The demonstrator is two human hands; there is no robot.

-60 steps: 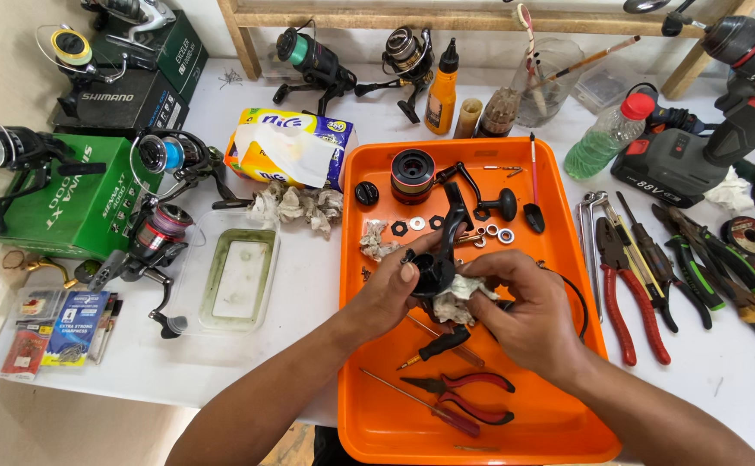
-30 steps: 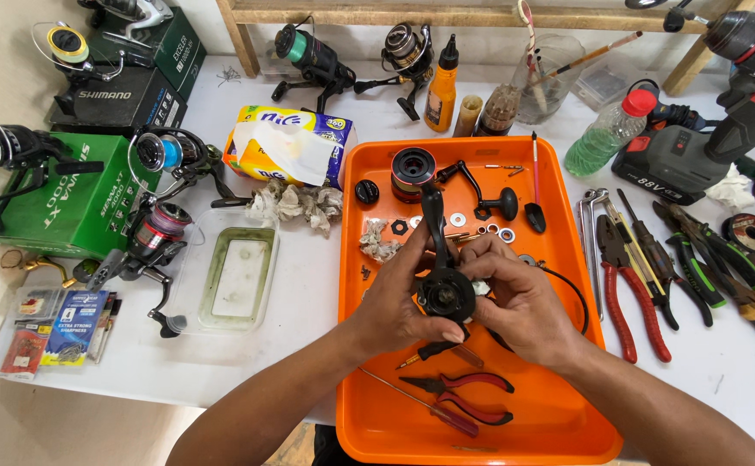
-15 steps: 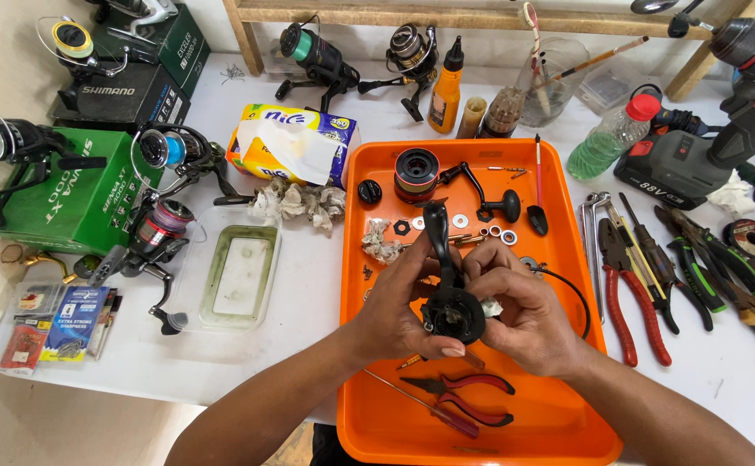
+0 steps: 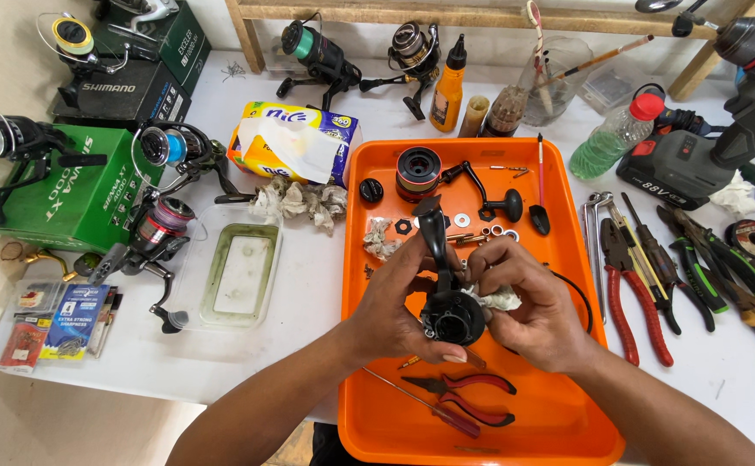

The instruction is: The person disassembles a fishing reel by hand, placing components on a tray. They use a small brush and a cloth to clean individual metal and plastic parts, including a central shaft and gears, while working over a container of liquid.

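Held a black fishing reel point(image 4: 451, 315) with both hands, up above the near middle of the orange tray point(image 4: 559, 414). Wrapped the left hand point(image 4: 394, 311) around the left side of the reel, fingers curled shut on its round body, thumb low at the near edge. Pressed the right hand point(image 4: 528, 311) against the right side, fingers bent narrow and pinching a small white rag point(image 4: 502, 299) that touched the reel. Sat right between the two hands, so neither hand was nearer; both touched it.

Pointed the reel's long stem point(image 4: 433, 229) away, toward the far side of the tray, leaning a little to the left. Faced the round open part of the body toward the near side, down by the palms.

Lay just beyond the fingertips on the tray floor: small washers point(image 4: 481, 231), then farther off a red and black spool point(image 4: 418, 168) and a black crank handle point(image 4: 489, 194). Rested near the wrists, on the near part of the tray: red pliers point(image 4: 472, 399), close under the hands but not touching them.

Stood well apart on the white desk point(image 4: 308, 293): a clear tub point(image 4: 239, 272) to the left and more pliers point(image 4: 621, 285) in a row to the right.
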